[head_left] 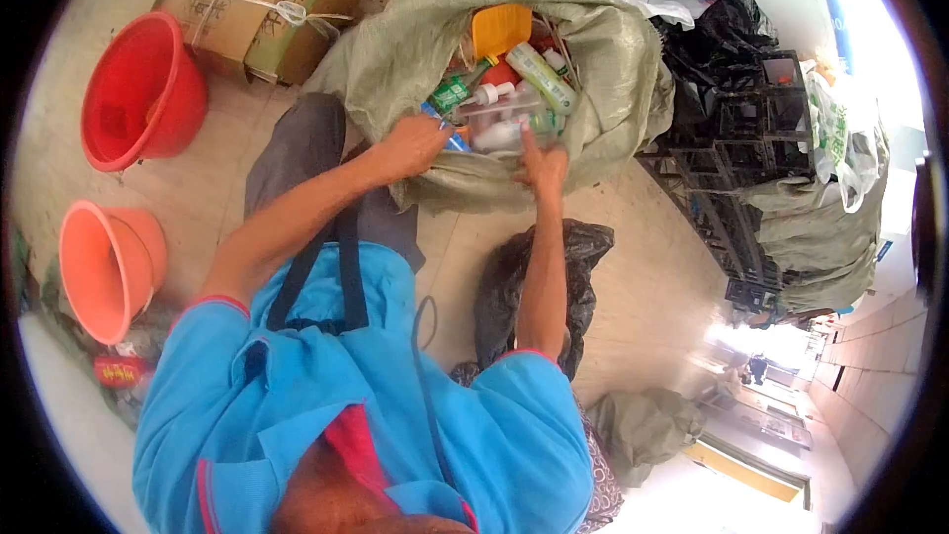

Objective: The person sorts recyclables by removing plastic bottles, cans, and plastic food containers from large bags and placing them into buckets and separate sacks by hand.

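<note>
A large grey-green woven sack [371, 64] stands with its mouth rolled back, full of mixed empty containers. My left hand [413, 146] is closed over its near left rim, fingertips beside a blue packet [457, 141]. At the near right rim is my right hand [542, 166], slightly blurred, with the index finger stretched into the sack and no object visible in it. Close to that finger lie a clear plastic container [486, 125] and a white pump top [491, 93]. Farther in are a yellow plastic piece [501, 30], a pale green-white bottle [542, 77] and a green-labelled bottle [451, 93].
On the left stand a red basin [111, 89] and an orange bucket [91, 272]. Tied cardboard [237, 0] is behind them. Black crates [736, 158] line the right side. A black plastic bag [499, 287] lies on the floor below my right arm.
</note>
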`<state>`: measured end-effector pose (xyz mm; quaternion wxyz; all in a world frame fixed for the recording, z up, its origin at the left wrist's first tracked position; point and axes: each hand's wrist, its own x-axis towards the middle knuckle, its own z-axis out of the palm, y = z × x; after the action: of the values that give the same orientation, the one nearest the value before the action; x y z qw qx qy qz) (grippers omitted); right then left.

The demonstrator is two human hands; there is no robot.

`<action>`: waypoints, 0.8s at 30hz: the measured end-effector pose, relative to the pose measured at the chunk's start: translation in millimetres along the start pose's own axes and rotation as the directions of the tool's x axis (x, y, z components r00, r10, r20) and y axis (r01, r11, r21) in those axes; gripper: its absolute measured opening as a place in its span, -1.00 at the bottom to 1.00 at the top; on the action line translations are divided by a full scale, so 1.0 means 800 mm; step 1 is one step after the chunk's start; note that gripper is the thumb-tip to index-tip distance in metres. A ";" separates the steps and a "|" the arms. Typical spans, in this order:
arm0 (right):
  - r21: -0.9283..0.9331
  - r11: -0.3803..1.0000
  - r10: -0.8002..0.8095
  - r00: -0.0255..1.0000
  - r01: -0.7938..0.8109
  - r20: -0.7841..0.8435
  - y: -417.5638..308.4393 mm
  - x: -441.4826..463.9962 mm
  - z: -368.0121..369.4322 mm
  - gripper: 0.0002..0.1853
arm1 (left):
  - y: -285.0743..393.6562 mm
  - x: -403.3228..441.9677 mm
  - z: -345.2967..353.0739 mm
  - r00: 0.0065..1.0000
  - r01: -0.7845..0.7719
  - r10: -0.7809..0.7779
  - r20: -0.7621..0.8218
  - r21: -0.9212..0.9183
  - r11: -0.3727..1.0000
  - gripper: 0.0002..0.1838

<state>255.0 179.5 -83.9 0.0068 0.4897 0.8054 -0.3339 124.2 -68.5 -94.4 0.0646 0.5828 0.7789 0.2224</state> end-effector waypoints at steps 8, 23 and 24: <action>-0.141 0.990 -0.069 0.925 0.017 -0.374 -0.080 -0.004 0.002 0.07 | -0.001 -0.012 0.008 0.998 -0.021 0.020 -0.066 -0.010 1.000 -0.56; -0.385 0.923 -0.217 0.853 0.021 -0.474 -0.163 0.023 0.053 0.15 | 0.003 -0.011 0.005 0.997 0.078 -0.080 -0.021 -0.083 0.993 -0.57; -0.378 0.926 -0.212 0.852 0.017 -0.479 -0.156 0.034 0.057 0.15 | 0.003 -0.013 0.007 0.997 0.071 -0.073 -0.019 -0.079 0.994 -0.57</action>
<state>127.2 138.9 -61.9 -0.1381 0.5012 0.8534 -0.0384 131.5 -76.1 -100.1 0.0868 0.5489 0.7908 0.2564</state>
